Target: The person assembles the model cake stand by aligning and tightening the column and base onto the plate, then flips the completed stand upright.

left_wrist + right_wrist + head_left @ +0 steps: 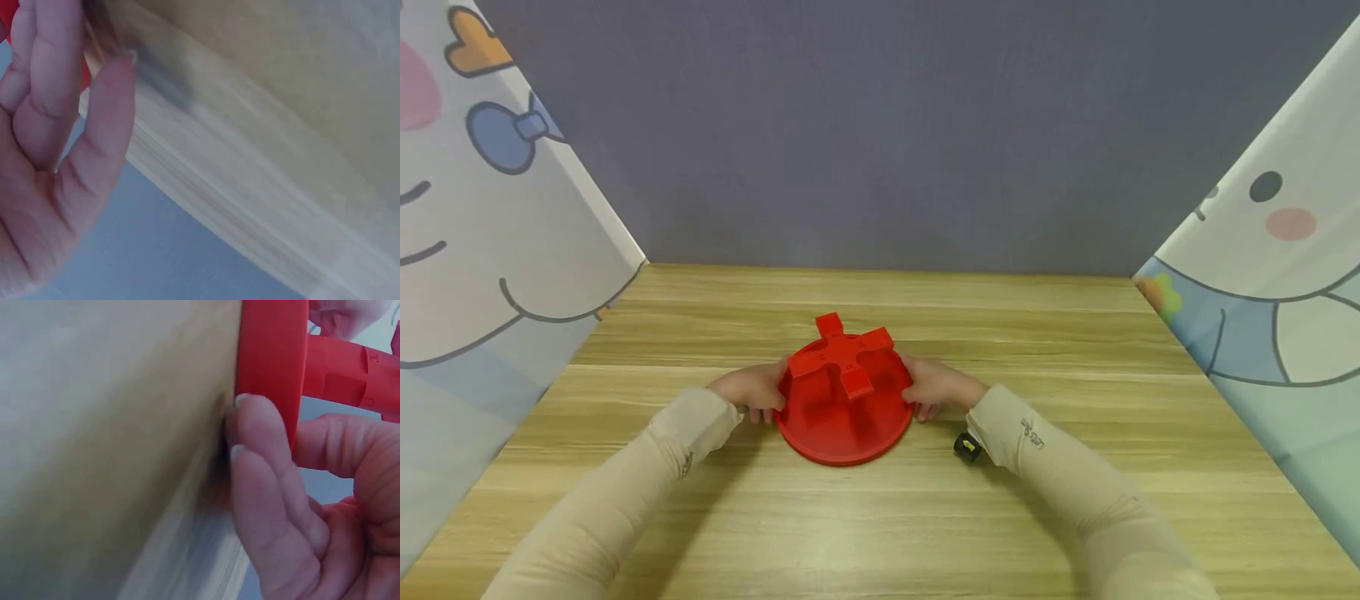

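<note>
A red stand lies on the table in the head view, with a round disc base [842,442] and a raised cross-shaped top [842,354] whose several arms end in blocks. My left hand [751,390] holds the base's left rim, thumb at the edge. On the opposite side my right hand [932,385] pinches the rim. The right wrist view shows its thumb [331,444] on the upper face and fingertips [259,425] against the side of the disc. In the left wrist view most of the stand is hidden behind the fingers [56,62].
A small black piece [967,447] with a yellow mark lies beside my right cuff [996,429]. The wooden table [850,542] ends at a grey panel [887,133] at the back. Cartoon-printed sheets [490,250] flank both sides.
</note>
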Available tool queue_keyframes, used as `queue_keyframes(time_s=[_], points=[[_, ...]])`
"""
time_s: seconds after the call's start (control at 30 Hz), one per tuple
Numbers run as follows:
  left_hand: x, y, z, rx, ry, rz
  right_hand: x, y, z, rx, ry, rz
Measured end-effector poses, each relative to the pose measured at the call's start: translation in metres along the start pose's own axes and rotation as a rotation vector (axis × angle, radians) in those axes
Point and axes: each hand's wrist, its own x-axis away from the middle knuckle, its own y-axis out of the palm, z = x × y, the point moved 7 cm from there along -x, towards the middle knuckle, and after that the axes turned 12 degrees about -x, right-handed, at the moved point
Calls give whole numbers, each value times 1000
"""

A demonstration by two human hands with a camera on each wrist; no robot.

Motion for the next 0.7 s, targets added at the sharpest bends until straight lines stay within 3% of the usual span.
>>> queue_keyframes(time_s=[0.1, 0.3, 0.43, 0.53, 0.7], points=[[-1, -1, 1, 10, -4, 12, -2, -2, -5, 51, -16, 11], [5, -5, -4, 36, -69, 40, 0, -9, -10, 33, -32, 26], [9, -9, -4, 63, -45, 40, 4, -15, -14, 11, -63, 63], [12, -12, -4, 79, -30, 43, 6, -18, -13, -31, -64, 123], [16, -11, -6, 205, -16, 52, 11, -24, -5, -196, -55, 247]])
